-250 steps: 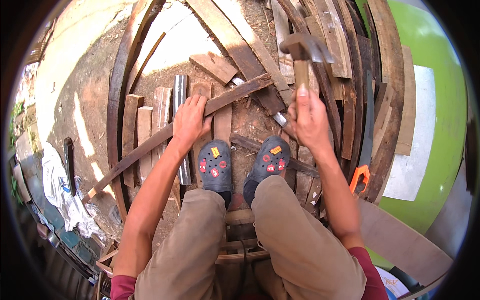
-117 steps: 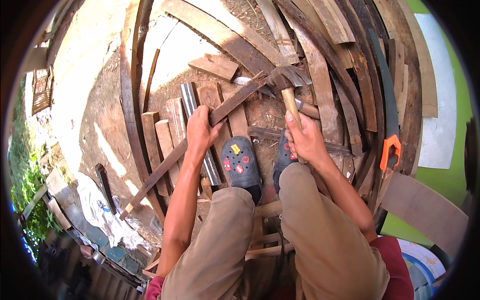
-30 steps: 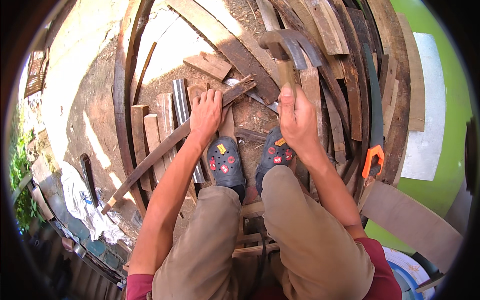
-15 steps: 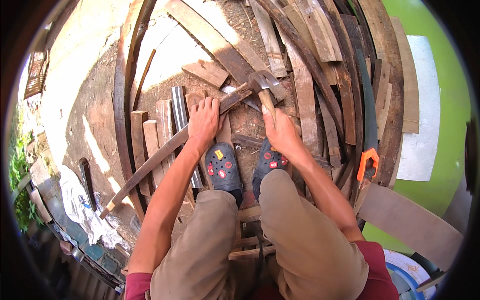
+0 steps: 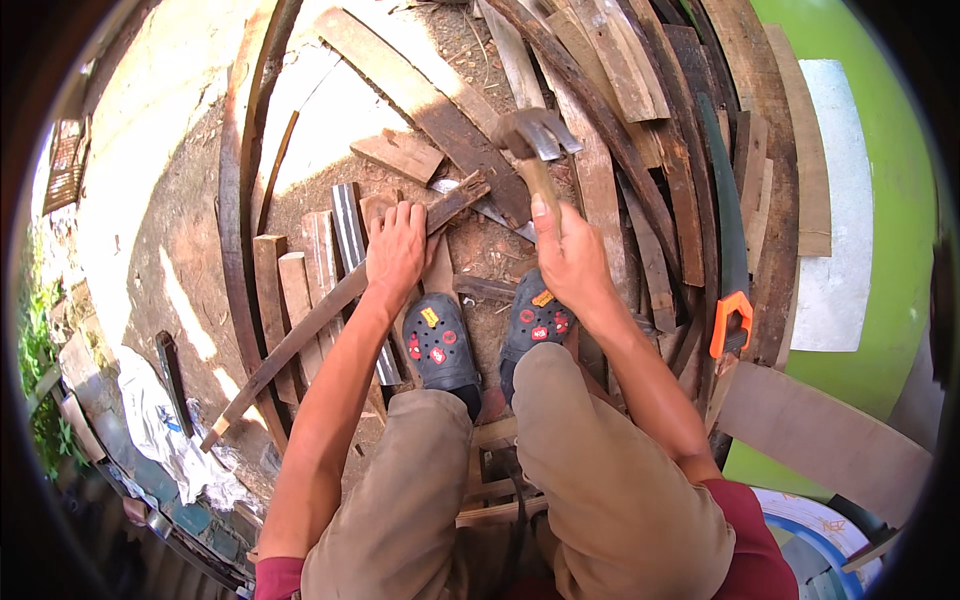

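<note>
My left hand [image 5: 397, 250] grips a long, narrow wooden strip [image 5: 318, 318] near its far end, fingers wrapped over the top. The strip slants from the far middle down to the near left, lying across several short wood pieces. A claw hammer [image 5: 540, 185] is in my right hand [image 5: 577, 258], thumb along its wooden handle. Its metal head hangs in the air beyond and to the right of the strip's splintered end, apart from it. Beneath that end lie a dark plank [image 5: 440, 105] and a partly hidden metal blade-like piece [image 5: 500, 215].
Between my arms are my feet in dark clogs [image 5: 440, 340]. A handsaw with an orange handle [image 5: 731, 323] lies on stacked boards at right, beside a white sheet [image 5: 835, 210]. Long beams [image 5: 238, 200] and a white cloth [image 5: 160, 420] are on the left.
My right hand has lifted the hammer; its head has moved from against the strip's end to up and away from it. My left hand keeps its hold on the strip.
</note>
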Demonstrator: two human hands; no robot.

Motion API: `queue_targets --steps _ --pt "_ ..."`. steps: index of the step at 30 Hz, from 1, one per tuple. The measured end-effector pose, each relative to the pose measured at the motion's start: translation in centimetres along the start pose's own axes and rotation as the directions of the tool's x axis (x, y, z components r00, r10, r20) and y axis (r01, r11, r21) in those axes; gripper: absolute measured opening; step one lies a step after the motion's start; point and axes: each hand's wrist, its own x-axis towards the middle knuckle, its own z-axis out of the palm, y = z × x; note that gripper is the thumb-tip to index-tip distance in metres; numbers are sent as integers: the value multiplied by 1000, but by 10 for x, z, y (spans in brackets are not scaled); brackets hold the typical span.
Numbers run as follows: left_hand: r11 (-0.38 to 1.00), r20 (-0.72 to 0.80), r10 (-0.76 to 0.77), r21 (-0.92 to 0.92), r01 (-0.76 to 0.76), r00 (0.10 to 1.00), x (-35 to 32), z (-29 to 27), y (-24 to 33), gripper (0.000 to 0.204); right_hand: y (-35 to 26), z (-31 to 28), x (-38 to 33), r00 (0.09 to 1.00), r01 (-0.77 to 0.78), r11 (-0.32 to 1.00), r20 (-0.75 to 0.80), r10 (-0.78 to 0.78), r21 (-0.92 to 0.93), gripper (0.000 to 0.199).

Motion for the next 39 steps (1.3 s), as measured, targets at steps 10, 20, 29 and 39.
queue_targets --steps 10,20,29,39 --pt "999 18 -12 -38 13 1000 0 0 -1 45 5 2 4 996 32 997 86 -26 -70 50" --pt "999 -48 26 -18 -27 998 3 6 -2 42 45 10 11 995 11 982 95 8 -190 50" --pt "999 -89 35 -23 -38 995 2 4 -3 42 45 19 10 991 118 993 -57 -120 -29 49" --pt "906 -30 -12 -424 -2 999 11 -14 -23 48 60 8 -9 968 -217 930 190 165 297 48"
